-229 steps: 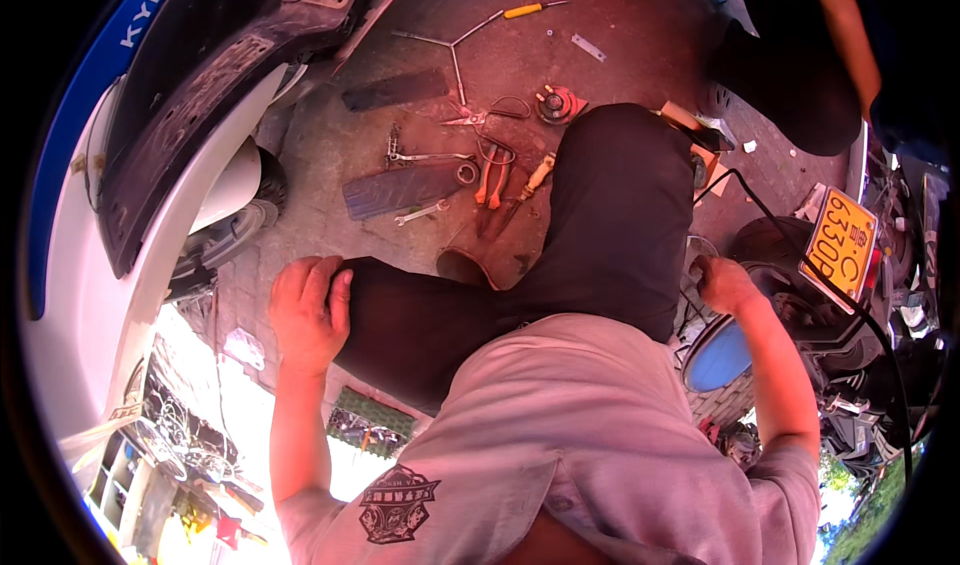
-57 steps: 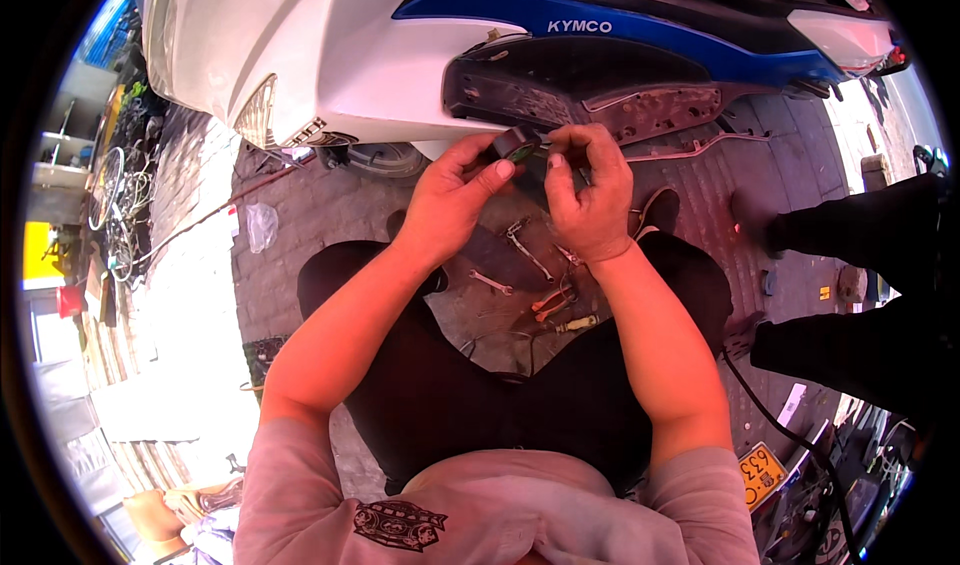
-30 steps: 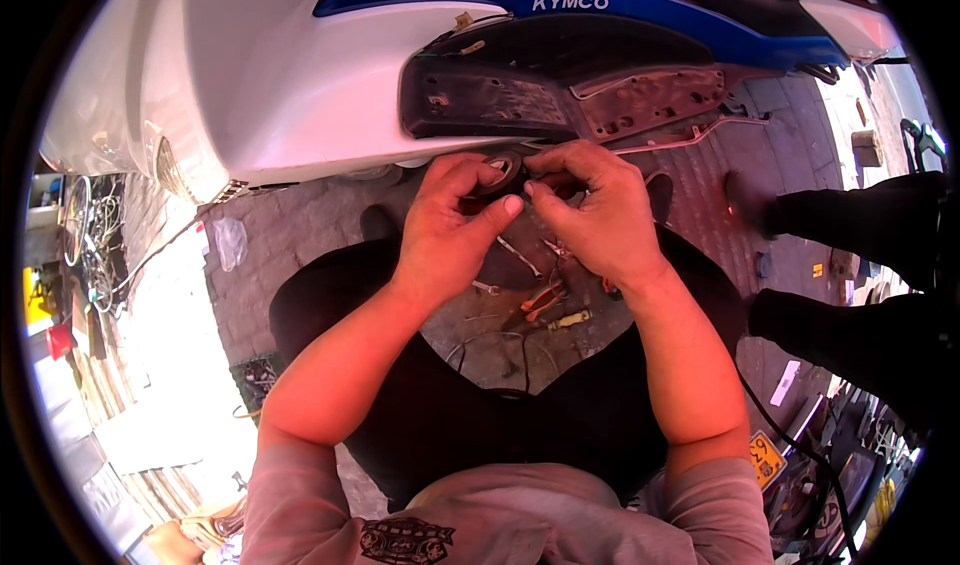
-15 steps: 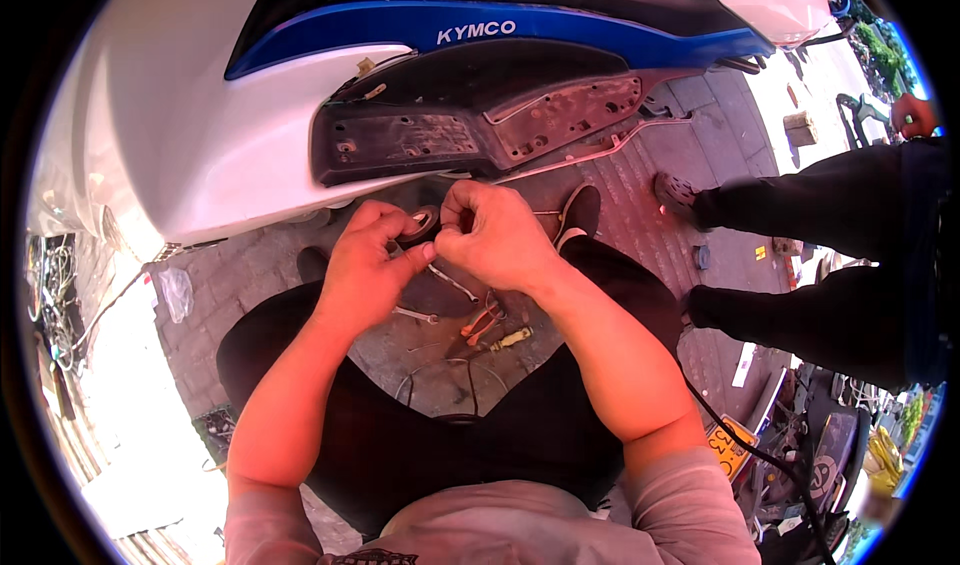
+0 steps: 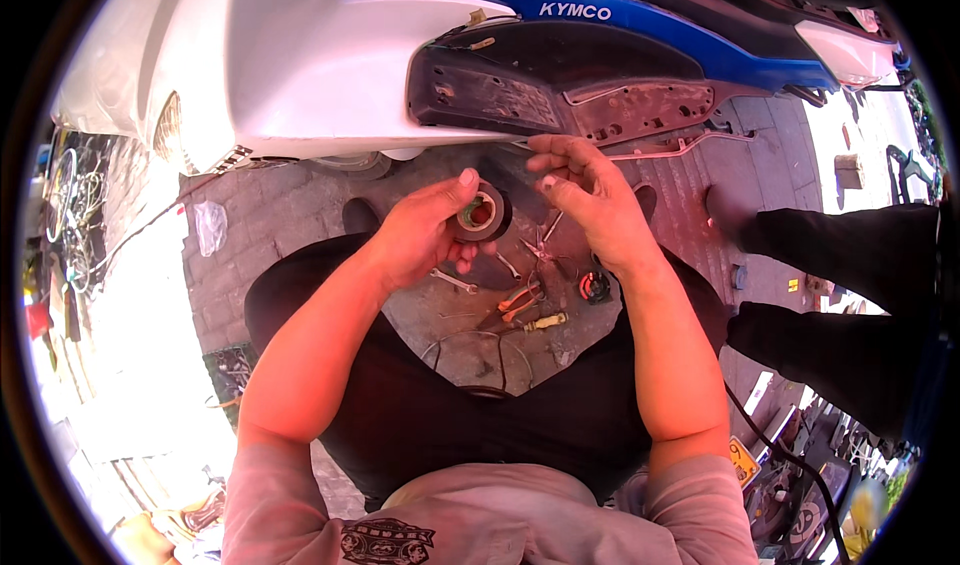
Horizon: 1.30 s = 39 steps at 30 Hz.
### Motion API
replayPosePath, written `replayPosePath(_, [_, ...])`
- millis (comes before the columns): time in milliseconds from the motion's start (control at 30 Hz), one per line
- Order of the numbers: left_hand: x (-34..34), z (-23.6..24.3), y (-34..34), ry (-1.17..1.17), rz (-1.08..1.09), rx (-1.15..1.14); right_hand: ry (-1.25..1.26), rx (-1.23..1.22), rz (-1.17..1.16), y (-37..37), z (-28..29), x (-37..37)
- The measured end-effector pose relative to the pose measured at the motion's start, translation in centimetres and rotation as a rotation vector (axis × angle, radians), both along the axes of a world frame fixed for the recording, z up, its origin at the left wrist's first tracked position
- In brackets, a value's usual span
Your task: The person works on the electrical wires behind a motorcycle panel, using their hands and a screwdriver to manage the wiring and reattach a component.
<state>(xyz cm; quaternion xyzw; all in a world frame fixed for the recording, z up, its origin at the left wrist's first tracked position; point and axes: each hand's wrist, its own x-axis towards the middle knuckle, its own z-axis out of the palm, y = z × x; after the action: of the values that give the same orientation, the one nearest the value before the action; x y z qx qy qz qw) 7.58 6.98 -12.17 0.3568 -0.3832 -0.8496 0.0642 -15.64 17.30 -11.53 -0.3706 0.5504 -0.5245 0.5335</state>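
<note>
My left hand is closed round a roll of black tape, its thumb along the top of the ring and its fingers beneath. To the right of the roll, my right hand is raised with fingers bent and apart. I make out nothing held in it; whether a tape end runs to it is unclear. On the ground below the hands lie wrenches, pliers with orange handles, a screwdriver with a yellowish handle and a round red-and-black thing.
A white-and-blue scooter with a dark footboard stands just ahead. Another person's dark-trousered legs are at the right. A clear plastic bag lies at the left. Scooter parts and a black cable lie at the lower right.
My hands have moved apart; the right has left the tape roll, which stays in my left hand. The view has shifted, and the red-and-black round thing now shows.
</note>
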Motion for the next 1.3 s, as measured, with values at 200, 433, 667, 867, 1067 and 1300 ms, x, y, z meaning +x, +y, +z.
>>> replayPosePath(200, [0.1, -0.2, 0.1, 0.163, -0.026, 0.168, 0.033, -0.029, 0.271, -0.2, 0.9, 0.8])
replayPosePath(433, [-0.8, 0.0, 0.0, -0.065, 0.006, 0.053, 0.143, -0.064, 0.089, -0.4, -0.3, 1.6])
replayPosePath(667, [-1.9, 0.2, 1.9, -0.037, 0.1, -0.294, 0.493, -0.086, -0.088, -0.8, -0.6, 2.4])
replayPosePath(867, [-2.0, -0.1, 2.4, -0.089, 0.025, -0.616, 0.563, -0.116, -0.162, -1.1, -0.5, 3.2])
replayPosePath(1067, [-1.5, 0.5, 2.3, 0.233, 0.02, -0.603, 0.258, 0.038, -0.407, -1.6, -2.0, 1.5])
replayPosePath(1300, [0.5, 1.4, 2.1, 0.188, -0.014, -0.639, 0.105, 0.134, -0.492, -2.0, -3.8, 1.3])
